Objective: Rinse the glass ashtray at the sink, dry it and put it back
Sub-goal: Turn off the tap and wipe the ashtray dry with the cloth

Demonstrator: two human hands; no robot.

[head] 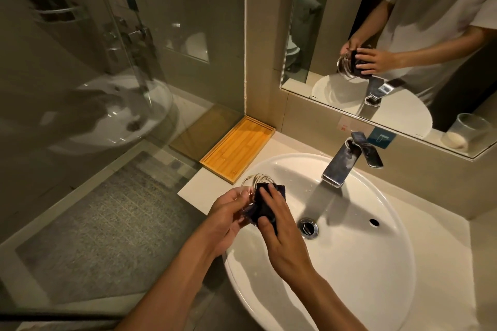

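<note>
Glass ashtray (254,183), rigid, probably heavy, wet-slick, breakable: left hand (228,212) gripping its rim over the sink's (376,277) left edge, right hand (279,226) pressing a dark cloth (265,205) inside.

A dark navy cloth (265,205) covers a clear glass ashtray (254,180); at 11 o'clock, a honey-yellow striped bamboo tray (239,149); right, a glossy white oval basin (376,250).
</note>
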